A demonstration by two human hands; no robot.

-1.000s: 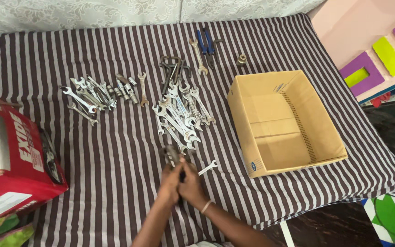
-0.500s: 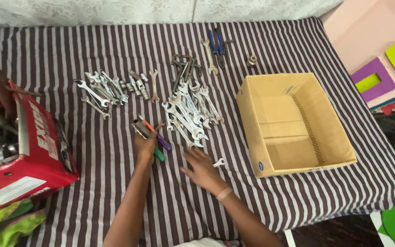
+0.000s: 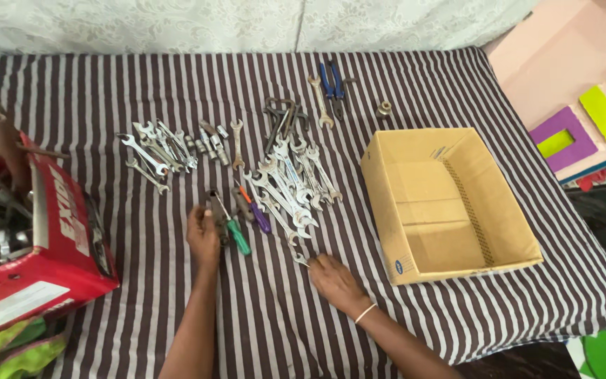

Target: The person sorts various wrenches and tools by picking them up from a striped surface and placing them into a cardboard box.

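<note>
My left hand lies on the striped cloth, curled on a small bunch of screwdrivers: a dark tool, a green-handled one and a purple-handled one fan out to its right. My right hand is lower and to the right, its fingertips pinching a small silver spanner that touches the cloth. Just above both hands lies a heap of spanners.
An open cardboard box stands at the right. A red box full of tools sits at the left edge. Small spanners and sockets, blue pliers and a brass fitting lie further back.
The hands were together holding tools, then parted. My left hand moved left and lowered the screwdrivers to the cloth. My right hand took the small spanner and slid it left.
</note>
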